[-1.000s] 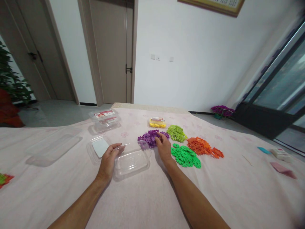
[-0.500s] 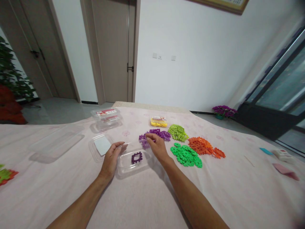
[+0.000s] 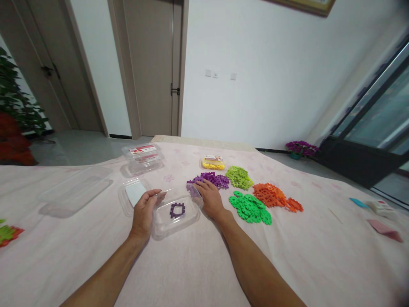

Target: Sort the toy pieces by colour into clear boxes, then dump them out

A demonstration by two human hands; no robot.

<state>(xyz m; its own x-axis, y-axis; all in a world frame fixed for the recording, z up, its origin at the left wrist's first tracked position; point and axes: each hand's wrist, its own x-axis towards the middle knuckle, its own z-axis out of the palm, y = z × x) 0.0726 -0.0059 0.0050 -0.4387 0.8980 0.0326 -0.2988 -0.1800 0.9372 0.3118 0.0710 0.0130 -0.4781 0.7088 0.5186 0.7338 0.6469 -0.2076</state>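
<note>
Across the pale pink floral cloth point(image 3: 198, 268) lie a large clear plastic tub point(image 3: 76, 185) at left, stacked, labelled clear plastic boxes point(image 3: 142, 150), then heaps of orange point(image 3: 270, 195), bright green point(image 3: 251, 208) and lime plastic pieces point(image 3: 238, 177) close beside the right hand point(image 3: 208, 197). The left hand point(image 3: 145, 213) is clamped on a clear rectangular plastic tray's point(image 3: 175, 230) left edge. The right's fingers touch a purple heap of notched plastic pieces point(image 3: 214, 180), whether pinching I cannot tell; one dark-purple square frame piece point(image 3: 172, 210) lies in the tray between both hands.
</note>
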